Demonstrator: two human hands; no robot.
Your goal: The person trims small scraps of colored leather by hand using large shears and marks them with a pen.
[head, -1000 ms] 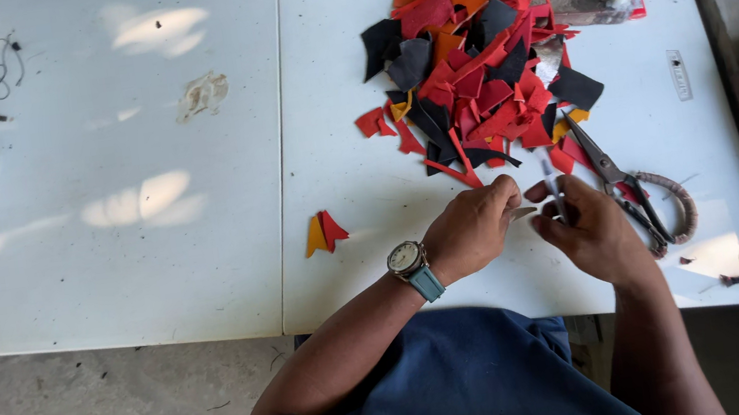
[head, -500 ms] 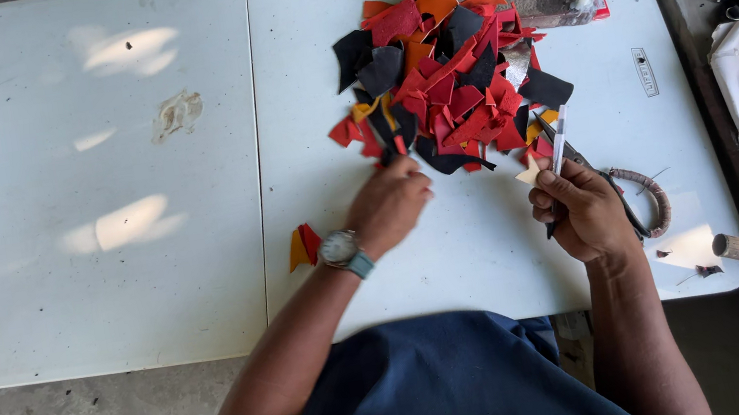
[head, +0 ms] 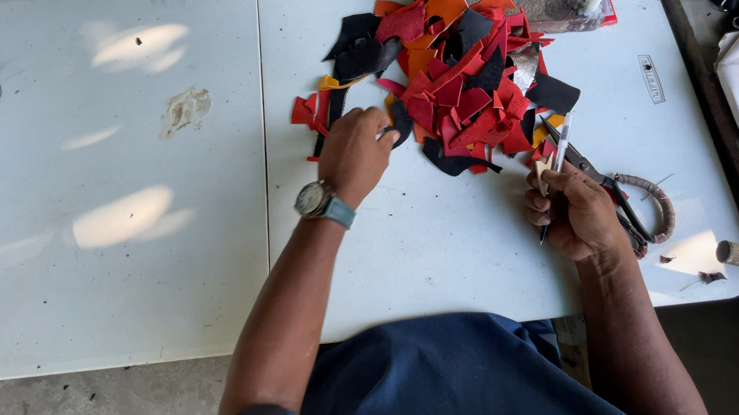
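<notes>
Scraps of cut leather or felt [head: 456, 70] lie heaped at the far middle of the white tabletop [head: 156, 266], red pieces mostly, with black and orange ones mixed in, flat and angular, overlapping loosely and spilling to the left in a thin trail. The left hand [head: 357, 151], a watch [head: 319, 202] on its wrist, rests on the near left edge of the heap, fingers curled down onto a dark piece there; whether they have actually pinched it I cannot tell. The right hand [head: 573, 213] sits near the right of the heap, fingers clenched around a slim light-coloured tool [head: 554, 162] that points up toward the scraps. Scissors [head: 613, 192] with a wrapped handle lie just beside that hand, partly under it.

Pulling one piece from the edge could, I judge, drag its neighbours along, since the scraps overlap and nothing holds them down; a few could slide toward the near edge. The tool's tip stands close to the heap, and a quick motion might snag or scatter pieces. The scissors so near the right hand's knuckles could be knocked or nick it.
</notes>
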